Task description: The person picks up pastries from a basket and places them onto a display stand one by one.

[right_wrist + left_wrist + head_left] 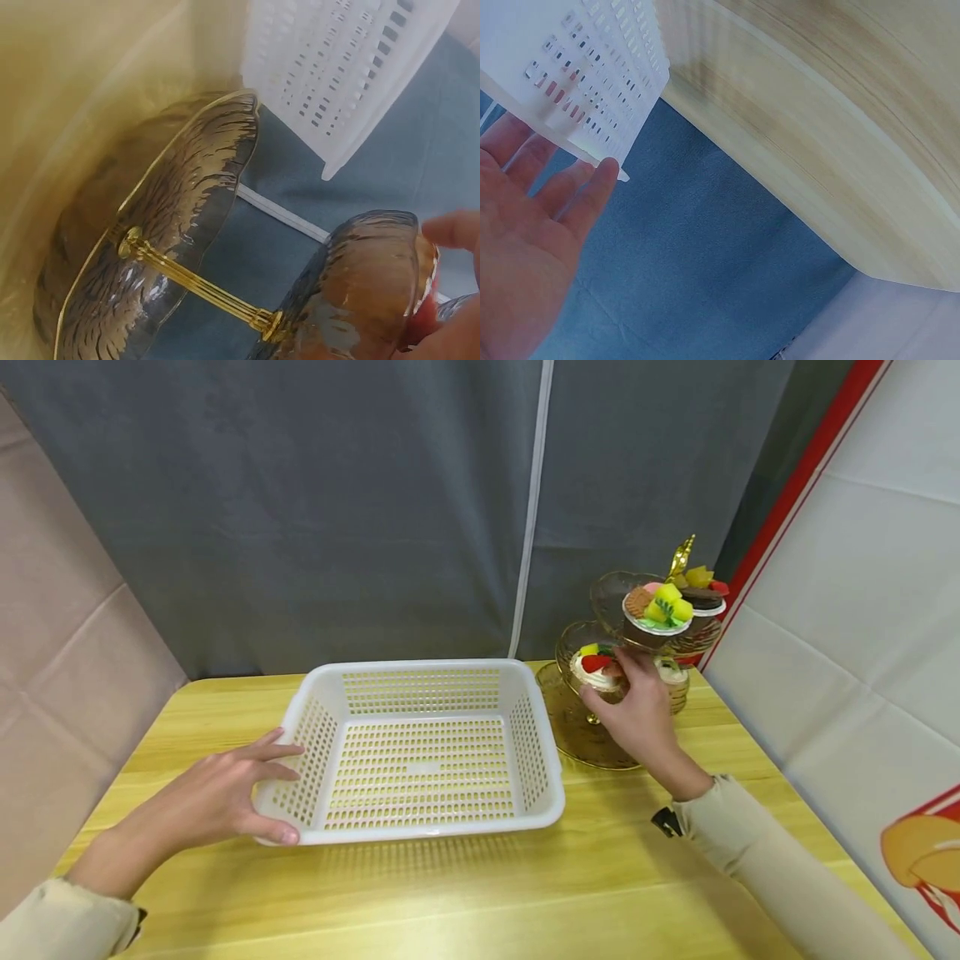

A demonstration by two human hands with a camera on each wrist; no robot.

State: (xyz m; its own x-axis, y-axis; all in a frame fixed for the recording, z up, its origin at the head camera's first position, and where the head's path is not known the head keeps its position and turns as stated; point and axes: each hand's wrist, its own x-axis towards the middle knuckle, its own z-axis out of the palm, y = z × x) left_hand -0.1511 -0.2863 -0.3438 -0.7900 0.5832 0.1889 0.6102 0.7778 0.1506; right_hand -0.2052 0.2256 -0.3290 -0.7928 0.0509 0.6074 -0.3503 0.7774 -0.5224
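Observation:
My left hand [228, 789] rests at the left end of a white plastic basket [423, 768], its fingers reaching over the rim and its thumb at the near corner. Those fingers [592, 199] look fairly straight against the basket's edge [577, 146] in the left wrist view. At the right, my right hand [637, 706] pinches a cream cupcake [588, 677] topped with strawberry and yellow fruit between thumb and fingers. That cupcake is on the middle plate of a tiered glass stand [600, 752]. The right wrist view shows the plate [367, 277] partly hiding the cupcake.
The stand's top plate carries a chocolate-cup cupcake [660, 610] with yellow fruit and a dark-topped cupcake [701, 597]. Another cream cupcake [671, 672] is lower, partly covered. A grey curtain [337, 527] hangs behind the wooden table [450, 902]; a white panel [847, 677] borders the right.

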